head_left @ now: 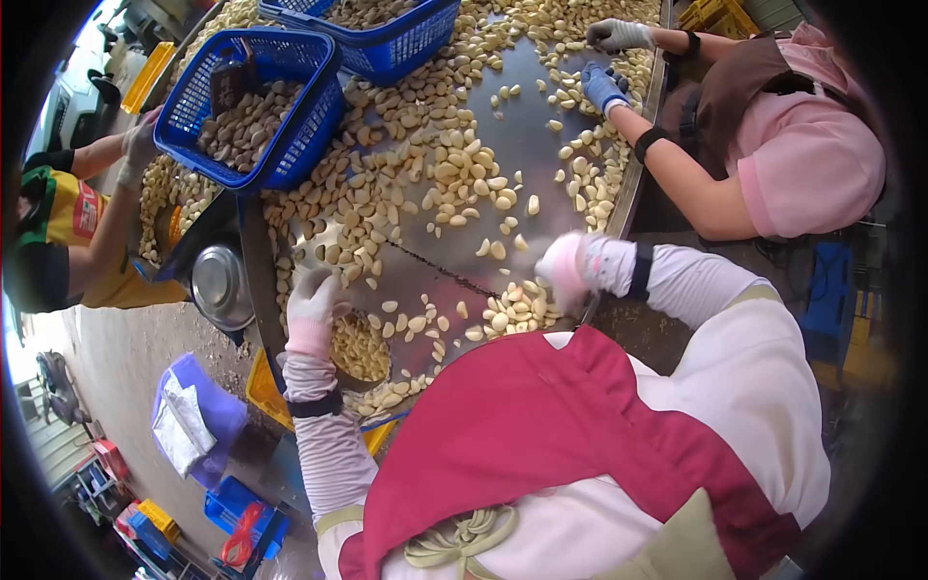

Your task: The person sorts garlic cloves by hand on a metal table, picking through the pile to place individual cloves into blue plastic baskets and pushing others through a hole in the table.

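Peeled garlic cloves (464, 174) lie spread over a metal table (440, 242). My left hand (315, 302), in a pale glove with a pink cuff, is at the table's left side, just above a round hole (362, 348) filled with cloves. Its fingers are curved, with the thumb apart; I make out nothing held. My right hand (565, 268), gloved the same way, is smeared by motion above the near right part of the table. Just below it sits a small pile of cloves (522, 307). Whether it holds a clove cannot be seen.
Blue baskets (319, 145) of brownish cloves stand at the far left. A co-worker (764, 135) in pink handles cloves on the right; another person (72, 213) grips a basket on the left. A metal bowl (221, 287) sits beside the table. A dark jagged line (445, 269) crosses the metal.
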A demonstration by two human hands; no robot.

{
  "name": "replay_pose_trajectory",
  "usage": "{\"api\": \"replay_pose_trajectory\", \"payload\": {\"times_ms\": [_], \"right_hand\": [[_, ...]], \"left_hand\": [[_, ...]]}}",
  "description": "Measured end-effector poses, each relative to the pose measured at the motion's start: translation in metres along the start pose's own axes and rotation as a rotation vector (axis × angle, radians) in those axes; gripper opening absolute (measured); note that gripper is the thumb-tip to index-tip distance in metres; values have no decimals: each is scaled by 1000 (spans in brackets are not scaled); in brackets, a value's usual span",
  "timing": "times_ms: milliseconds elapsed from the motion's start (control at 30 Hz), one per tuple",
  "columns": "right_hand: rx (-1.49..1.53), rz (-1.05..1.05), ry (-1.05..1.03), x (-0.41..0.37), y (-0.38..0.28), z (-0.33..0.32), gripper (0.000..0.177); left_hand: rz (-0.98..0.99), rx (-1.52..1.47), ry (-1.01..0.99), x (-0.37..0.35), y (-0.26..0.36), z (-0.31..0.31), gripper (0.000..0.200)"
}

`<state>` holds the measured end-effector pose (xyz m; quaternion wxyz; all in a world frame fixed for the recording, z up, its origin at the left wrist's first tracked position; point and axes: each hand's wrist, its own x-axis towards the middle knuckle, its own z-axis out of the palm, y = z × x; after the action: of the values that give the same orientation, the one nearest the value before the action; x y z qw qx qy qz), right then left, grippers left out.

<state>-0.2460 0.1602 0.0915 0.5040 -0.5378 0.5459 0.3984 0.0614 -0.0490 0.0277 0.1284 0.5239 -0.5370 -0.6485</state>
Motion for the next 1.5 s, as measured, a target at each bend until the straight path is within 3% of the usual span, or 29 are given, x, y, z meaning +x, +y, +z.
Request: {"api": "replay_pose_trajectory", "payload": {"times_ms": [100,167,200,233,267,367,400,467,533,600,633,700,833,933,967,1000,1033,1100,1167,1233,1267,1300,1333,1367,1400,1433,1467,1500], "right_hand": [[44,-190,68,54,-21,20,48],[88,-379,129,110,-99,-24,49],[111,-476,158,113,-52,27,50],[133,-571,187,132,-63,28,51],[154,-664,219,161,-135,0,51],[222,-941,316,190,-155,5,54],[220,-937,321,194,-155,7,54],[656,-856,433,121,-157,-17,62],[735,-792,435,65,-122,-49,63],[730,-794,851,75,-78,-59,46],[548,-601,1181,79,-54,-59,36],[464,-294,1329,61,-14,-58,29],[214,-347,1138,64,-3,-39,21],[145,-375,952,62,-36,-32,17],[134,-355,935,60,-41,-33,15],[23,-422,1118,74,-42,-28,12],[29,-422,1120,74,-45,-28,12],[-240,-604,1124,75,-56,-29,13],[-230,-524,1040,82,-67,-30,12],[32,-393,924,84,-67,-39,14],[282,-524,956,85,-62,-43,20],[277,-516,962,85,-58,-45,20],[844,-596,735,81,-59,-46,22],[1395,-643,451,78,-59,-45,25],[1609,-729,299,85,-55,-40,26],[1608,-723,304,79,-46,-42,26],[1426,-673,459,69,-31,-50,23],[1237,-622,603,63,-16,-56,20]], "left_hand": [[-104,-207,-107,-2,-31,-15,25],[-140,-158,-18,-20,-22,1,20],[-152,-171,-29,-22,-24,3,20],[-161,-186,-41,-24,-26,4,19],[-155,-192,-36,-26,-27,6,20],[-142,-235,-43,-21,-34,3,22],[-136,-236,-46,-20,-35,1,22],[-86,-266,20,-22,-40,-6,29],[-65,-214,68,-23,-50,-19,30],[-40,-51,209,-36,-46,-20,27],[-47,-54,217,-40,-46,-16,27],[275,339,54,-47,-47,-4,19],[384,784,-81,-56,-28,60,29],[348,1160,-125,-54,-25,93,19],[352,1162,-124,-49,-26,93,19],[341,1109,-97,-42,-28,90,18],[327,1057,-72,-37,-31,85,17],[382,993,-63,-30,-36,74,18],[388,875,-67,-27,-34,72,21],[402,759,-31,-31,-32,71,21],[411,641,1,-32,-31,73,21],[418,522,31,-32,-28,76,21],[568,520,63,-33,-24,83,22],[560,461,24,-40,-13,92,22],[588,480,19,-44,-6,100,21],[618,498,18,-45,-2,106,21],[622,493,19,-43,-3,107,21],[491,405,11,-40,-6,108,22]]}}
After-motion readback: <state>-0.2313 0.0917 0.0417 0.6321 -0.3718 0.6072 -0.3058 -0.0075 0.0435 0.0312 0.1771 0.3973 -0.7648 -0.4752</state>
